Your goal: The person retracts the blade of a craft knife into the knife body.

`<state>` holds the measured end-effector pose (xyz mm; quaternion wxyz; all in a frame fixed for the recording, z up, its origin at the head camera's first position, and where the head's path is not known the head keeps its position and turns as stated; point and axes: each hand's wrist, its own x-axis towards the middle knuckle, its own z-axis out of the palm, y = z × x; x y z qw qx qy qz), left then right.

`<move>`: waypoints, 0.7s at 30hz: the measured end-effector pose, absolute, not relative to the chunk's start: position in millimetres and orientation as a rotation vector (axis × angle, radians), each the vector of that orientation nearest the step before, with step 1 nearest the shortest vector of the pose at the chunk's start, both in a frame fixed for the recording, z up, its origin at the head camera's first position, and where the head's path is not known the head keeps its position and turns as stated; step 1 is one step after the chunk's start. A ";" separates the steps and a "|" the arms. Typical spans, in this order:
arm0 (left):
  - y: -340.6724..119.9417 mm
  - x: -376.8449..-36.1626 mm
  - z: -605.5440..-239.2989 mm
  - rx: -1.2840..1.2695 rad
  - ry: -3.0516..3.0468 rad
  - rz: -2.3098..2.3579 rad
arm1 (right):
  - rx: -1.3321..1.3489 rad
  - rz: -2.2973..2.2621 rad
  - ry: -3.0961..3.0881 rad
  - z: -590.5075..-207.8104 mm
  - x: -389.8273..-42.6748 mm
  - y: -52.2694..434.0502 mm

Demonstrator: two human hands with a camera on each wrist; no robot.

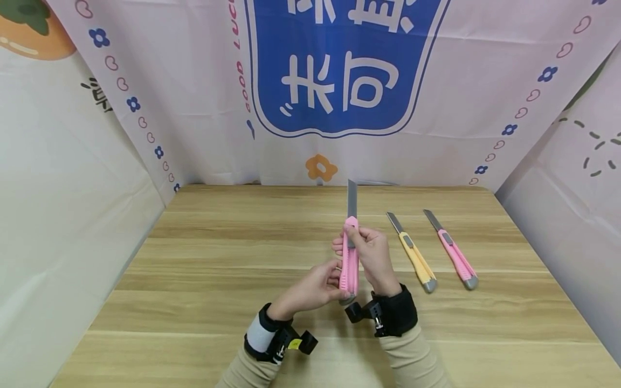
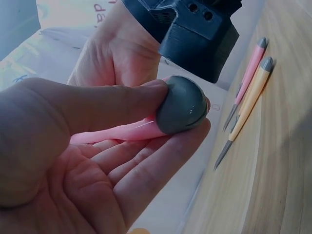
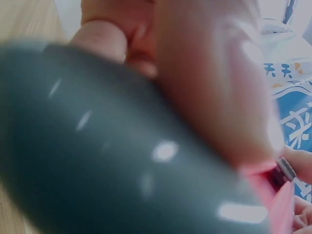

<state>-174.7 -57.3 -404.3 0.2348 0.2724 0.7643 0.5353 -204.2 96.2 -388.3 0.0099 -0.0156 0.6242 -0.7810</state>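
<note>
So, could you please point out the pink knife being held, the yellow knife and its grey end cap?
pink knife (image 1: 349, 264), head view, on its handle.
yellow knife (image 1: 414, 257), head view, on its handle.
grey end cap (image 2: 181, 105), left wrist view, on its rounded face.

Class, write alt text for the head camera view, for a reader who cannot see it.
Two hands hold a pink utility knife upright over a wooden table, blade extended: the left hand grips its base, the right hand its body. A yellow knife and another pink knife lie to the right.
</note>
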 end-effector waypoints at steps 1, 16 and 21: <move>-57.4 -174.7 -403.8 0.750 2.098 1.472 | -0.040 -2.430 1.953 -388.0 -204.0 96.2; -58.7 -177.0 -406.6 0.770 2.124 1.469 | 0.156 -2.352 1.977 -387.7 -201.9 91.3; -58.0 -176.2 -405.5 0.741 2.120 1.471 | 0.132 -2.376 1.967 -388.8 -202.0 90.5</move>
